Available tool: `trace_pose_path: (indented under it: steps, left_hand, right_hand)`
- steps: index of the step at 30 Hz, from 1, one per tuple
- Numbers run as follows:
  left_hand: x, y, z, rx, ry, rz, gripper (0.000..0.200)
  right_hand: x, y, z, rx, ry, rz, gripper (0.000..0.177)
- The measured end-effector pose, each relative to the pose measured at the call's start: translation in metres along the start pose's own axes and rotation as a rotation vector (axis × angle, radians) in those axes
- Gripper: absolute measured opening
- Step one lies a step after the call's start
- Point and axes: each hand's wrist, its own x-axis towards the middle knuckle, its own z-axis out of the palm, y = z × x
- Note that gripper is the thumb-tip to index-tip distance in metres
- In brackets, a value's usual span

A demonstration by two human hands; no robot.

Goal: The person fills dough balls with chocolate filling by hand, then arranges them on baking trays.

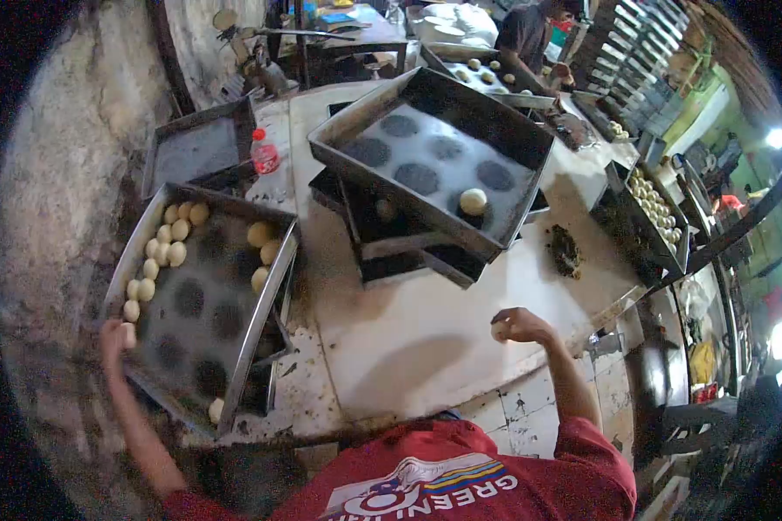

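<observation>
My left hand (113, 345) is at the near left wall of a metal tray (267, 326), its fingers closed around a pale dough ball (129, 336). Inside that tray, dough balls (163, 253) line the left side, and a few more (261, 233) sit at the far right corner. One dough ball (216, 410) lies alone in the near corner. Over the white tabletop (408, 339), my right hand (525, 326) curls around another dough ball (499, 331). Ahead, a floured tray (426, 187) rests crosswise on stacked trays, with a single dough ball (473, 201) in it.
A red-capped bottle (263, 153) stands beside an angled tray (191, 156) at the back left. On the right is a tray full of dough balls (656, 208). Dark residue (565, 252) marks the tabletop. A co-worker (523, 43) leans over another tray at the back.
</observation>
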Motion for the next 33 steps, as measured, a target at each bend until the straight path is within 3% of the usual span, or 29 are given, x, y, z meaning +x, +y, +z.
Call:
trace_pose_path:
  steps: [1, 2, 3, 5, 6, 7, 8, 9, 11, 13, 15, 17, 19, 21, 23, 24, 25, 27, 28, 29, 31, 32, 33]
  left_hand:
    - [-0.012, 0.017, -0.027, -0.324, -0.098, 0.008, 0.024]
    - [-0.067, 0.088, -0.039, -0.851, -0.205, 0.033, 0.026]
    - [-0.105, 0.109, -0.046, -0.432, 0.175, 0.286, 0.031]
    - [-0.102, 0.055, -0.1, -0.118, 0.082, 0.302, 0.037]
    - [-0.127, 0.077, -0.106, -0.987, 0.032, 0.262, 0.048]
    - [-0.153, 0.104, -0.095, -1.419, -0.001, 0.23, 0.053]
    - [-0.18, 0.131, -0.085, -1.853, -0.018, 0.198, 0.059]
    - [-0.209, 0.158, -0.064, -1.922, 0.006, 0.313, 0.053]
    - [-0.238, 0.174, -0.026, -1.977, 0.039, 0.438, 0.048]
    - [-0.252, 0.183, 0.041, -2.124, -0.47, 0.182, 0.046]
    - [-0.304, 0.246, 0.119, -2.138, -0.428, 0.319, 0.042]
    - [-0.35, 0.325, 0.191, -2.007, -0.578, 0.383, 0.039]
    - [-0.379, 0.391, 0.247, -1.667, -0.725, 0.37, 0.035]
    - [-0.389, 0.437, 0.3, -1.317, -0.823, 0.36, 0.032]
    - [-0.413, 0.468, 0.363, -0.941, -0.75, 0.393, 0.027]
    - [-0.432, 0.481, 0.384, -1.067, -0.752, 0.139, 0.022]
    - [-0.454, 0.494, 0.405, -1.172, -0.75, -0.128, 0.019]
    - [-0.497, 0.507, 0.451, -1.345, -0.661, -0.121, 0.016]
    - [-0.511, 0.522, 0.455, -1.084, -0.747, -0.058, 0.019]
    - [-0.527, 0.534, 0.45, -1.158, -0.989, -0.087, 0.02]
    - [-0.544, 0.537, 0.468, -0.906, -1.19, 0.194, 0.019]
    - [-0.544, 0.541, 0.469, -0.984, -1.452, 0.11, 0.025]
    - [-0.543, 0.545, 0.477, -0.974, -1.461, 0.116, 0.025]
  right_hand:
    - [-0.003, -0.015, -0.032, 0.233, -0.199, 0.092, 0.04]
    - [-0.007, -0.037, -0.072, 0.253, -0.14, 0.073, 0.038]
    - [-0.01, -0.063, -0.113, 0.276, -0.084, 0.054, 0.037]
    - [-0.005, -0.108, -0.171, 0.439, 0.255, 0.009, 0.038]
    - [0.018, -0.104, -0.185, 0.439, 0.311, -0.141, 0.036]
    - [0.047, -0.097, -0.202, 0.432, 0.369, -0.3, 0.034]
    - [0.082, -0.088, -0.216, 0.061, 0.416, -0.388, 0.036]
    - [0.12, -0.077, -0.225, -0.315, 0.456, -0.471, 0.038]
    - [0.179, -0.063, -0.224, -0.489, 0.371, -0.479, 0.042]
    - [0.218, -0.058, -0.216, -0.437, 0.008, -0.162, 0.046]
    - [0.217, -0.058, -0.207, -0.429, 0.032, -0.145, 0.042]
    - [0.202, -0.063, -0.21, -0.432, 0.073, -0.137, 0.038]
    - [0.161, -0.069, -0.208, -0.218, 0.931, -0.672, 0.026]
    - [0.098, -0.061, -0.198, 0.155, 0.879, -0.662, 0.017]
    - [0.037, -0.031, -0.148, 0.315, 0.825, -0.379, 0.019]
    - [0.01, -0.02, -0.114, 0.503, 0.736, -0.073, 0.014]
    - [-0.007, 0.001, -0.069, 0.825, 0.653, -0.126, 0.029]
    - [-0.037, 0.02, -0.005, 0.915, 0.475, -0.026, 0.049]
    - [-0.048, 0.021, 0.001, 1.103, 0.404, 0.109, 0.054]
    - [-0.062, 0.025, 0.004, 1.293, 0.326, 0.249, 0.059]
    - [-0.069, 0.066, -0.004, 1.445, 0.271, 0.387, 0.056]
    - [-0.073, 0.077, -0.005, 1.404, 0.278, 0.386, 0.051]
    - [-0.075, 0.086, -0.009, 1.362, 0.28, 0.385, 0.045]
